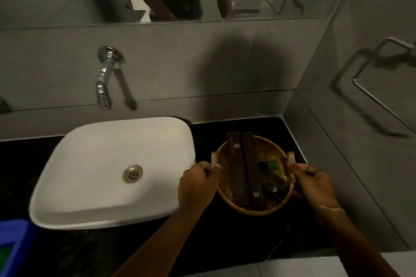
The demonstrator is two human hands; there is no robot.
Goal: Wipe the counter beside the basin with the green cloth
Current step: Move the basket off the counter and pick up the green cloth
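Note:
A white square basin sits on a black counter. To its right stands a round wicker basket holding two long dark boxes and small dark items, one with a green part. My left hand grips the basket's left handle. On the other side my right hand grips the right handle. Something green shows inside a blue container at the bottom left edge; I cannot tell whether it is the cloth.
A chrome tap juts from the grey tiled wall above the basin. A metal towel ring hangs on the right wall, close to the counter's end. A blue container sits at the lower left. A mirror strip runs along the top.

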